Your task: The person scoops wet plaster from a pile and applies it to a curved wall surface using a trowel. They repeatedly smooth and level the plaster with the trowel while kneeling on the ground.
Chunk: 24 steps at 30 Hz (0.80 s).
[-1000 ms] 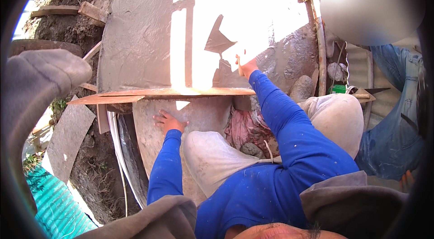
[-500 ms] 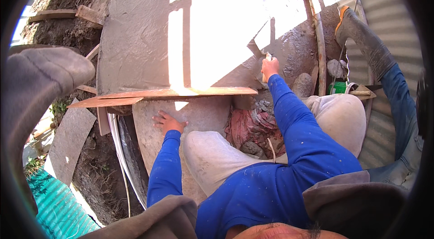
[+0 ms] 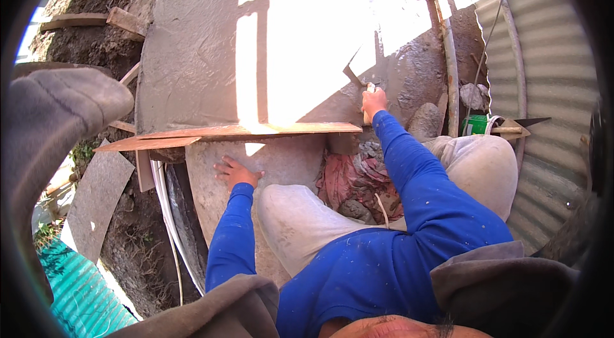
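My right hand (image 3: 373, 102) is closed around the handle of a trowel (image 3: 352, 74). The trowel's blade, seen nearly edge-on, is at the wet grey mortar surface (image 3: 192, 63), partly lost in the glare. My left hand (image 3: 237, 173) rests with fingers spread on a pale, flat slab (image 3: 288, 162) beside my knee. Between the slab and the mortar runs a thin wooden board (image 3: 281, 128) along the near edge. A crumpled reddish sack (image 3: 348, 178), smeared with mortar, lies between my knees.
At right a pole (image 3: 451, 76) stands near a rounded stone (image 3: 425, 122) and a green container (image 3: 475, 124). A wooden-handled tool (image 3: 510, 129) lies against corrugated metal sheeting (image 3: 543, 50). Dug soil (image 3: 96, 50), timber (image 3: 126, 22) and white pipes (image 3: 167, 210) are on the left.
My right hand has drawn the trowel slightly left and nearer to me. A booted leg at the far right has gone from view. My left hand stays in place.
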Available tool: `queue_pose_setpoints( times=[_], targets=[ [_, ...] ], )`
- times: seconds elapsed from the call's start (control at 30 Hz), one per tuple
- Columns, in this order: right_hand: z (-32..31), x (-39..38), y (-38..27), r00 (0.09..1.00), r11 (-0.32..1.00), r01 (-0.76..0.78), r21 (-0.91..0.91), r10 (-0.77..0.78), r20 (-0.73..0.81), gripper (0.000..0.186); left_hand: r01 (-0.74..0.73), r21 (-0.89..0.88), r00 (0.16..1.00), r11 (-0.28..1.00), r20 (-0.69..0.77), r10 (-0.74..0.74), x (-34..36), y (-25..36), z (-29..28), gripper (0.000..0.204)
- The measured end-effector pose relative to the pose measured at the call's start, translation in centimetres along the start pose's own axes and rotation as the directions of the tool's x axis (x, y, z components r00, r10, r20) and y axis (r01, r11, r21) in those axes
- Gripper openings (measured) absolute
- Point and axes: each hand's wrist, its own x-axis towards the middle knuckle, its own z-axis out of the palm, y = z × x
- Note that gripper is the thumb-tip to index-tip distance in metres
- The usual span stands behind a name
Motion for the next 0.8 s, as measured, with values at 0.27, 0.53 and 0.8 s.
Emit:
queue_pose_setpoints(
  times=[0.27, 0.53, 0.8],
  targets=[
    [2.1, -6.5, -6.7, 0.976, 0.972, 0.036, 0.230, -0.083, 0.199, 0.018, 0.002, -0.015, 1.000, 1.000, 0.010, -0.002, 0.0, -0.2, -0.2, 0.149],
    [0.2, -6.0, -8.5, 0.927, 0.937, -0.001, 0.349, -0.130, 0.351, 0.014, 0.018, -0.021, 1.000, 1.000, 0.018, -0.017, 0.0, 0.1, -0.2, 0.150],
    [-4.3, -1.4, -7.0, 0.991, 0.879, -0.109, 0.464, 0.061, 0.117, 0.021, -0.003, 0.000, 1.000, 1.000, -0.006, 0.003, 0.4, -0.2, 0.3, 0.151]
  ],
)
